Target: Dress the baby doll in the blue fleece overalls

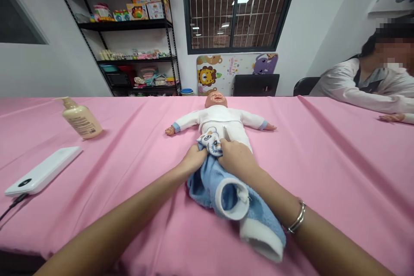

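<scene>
While both forearms reach across the pink cloth-covered counter (323, 172), the left hand (193, 159) and right hand (237, 159) sit close together, a narrow gap between them, each clamped on a blue terry baby garment (207, 185). Its soft, looped fabric bunches toward the person, ending in two white-cuffed leg tubes, while a printed cartoon-face patch (209, 141) pokes up between the hands. That gathered edge lies at the lower body of a baby doll (215, 100), which is on its back with arms spread, in a white long-sleeved bodysuit (223, 116) with blue cuffs. A silver bangle (296, 217) circles the right wrist.

To the left stand a cream pump bottle (80, 118), its label print too small to read, and a white power bank (42, 171) with a black cable. Behind, a black metal shelf (136, 26) carries toy boxes and folded baby clothes. At right, a seated co-worker's hand (391, 117) rests on the counter.
</scene>
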Demonstrator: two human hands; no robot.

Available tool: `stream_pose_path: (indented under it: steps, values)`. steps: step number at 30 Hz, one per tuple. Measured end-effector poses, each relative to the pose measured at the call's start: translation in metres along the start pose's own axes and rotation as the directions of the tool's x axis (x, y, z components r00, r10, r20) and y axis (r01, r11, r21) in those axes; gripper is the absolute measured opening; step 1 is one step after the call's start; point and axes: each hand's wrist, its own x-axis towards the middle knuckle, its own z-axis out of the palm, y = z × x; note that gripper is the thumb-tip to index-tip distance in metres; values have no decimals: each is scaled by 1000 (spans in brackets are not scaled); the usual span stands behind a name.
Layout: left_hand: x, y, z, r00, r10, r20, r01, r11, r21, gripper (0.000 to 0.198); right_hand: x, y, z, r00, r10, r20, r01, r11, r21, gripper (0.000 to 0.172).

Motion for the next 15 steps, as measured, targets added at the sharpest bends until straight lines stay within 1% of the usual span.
stream_pose_path:
  steps: [2,4,5,7,8,9,11,12,13,15]
  values:
    - [10,-8,1,999,-2,-46,-4,990,-138,24,5,6,5,999,24,-37,-21,997,72,29]
    - [12,-13,-1,999,24,-38,-33,964,-265,27,5,15,9,998,-7,-64,20,978,207,31]
    - [11,-14,-3,999,42,-30,-49,950,-308,30,5,19,11,997,-27,-74,47,958,282,37]
    - [8,-13,-7,998,54,-19,-58,933,-354,33,4,26,16,993,-77,-87,106,898,426,56]
    - [6,-11,-9,999,46,0,-43,930,-366,35,4,29,19,989,-113,-97,146,856,496,63]
    - [5,-9,-11,999,38,29,-24,930,-366,37,5,31,21,980,-155,-121,196,799,569,64]
    - [2,-2,-14,995,40,95,-5,939,-345,43,9,34,25,953,-216,-213,303,650,696,53]
    - [0,1,-15,991,51,127,-6,943,-334,46,11,35,27,941,-208,-269,339,579,741,46]
    - [-3,5,-17,985,63,163,-7,946,-324,49,13,36,27,935,-172,-311,354,519,778,41]
    - [-12,13,-18,961,63,269,24,951,-307,55,17,39,26,943,-79,-325,326,434,840,39]
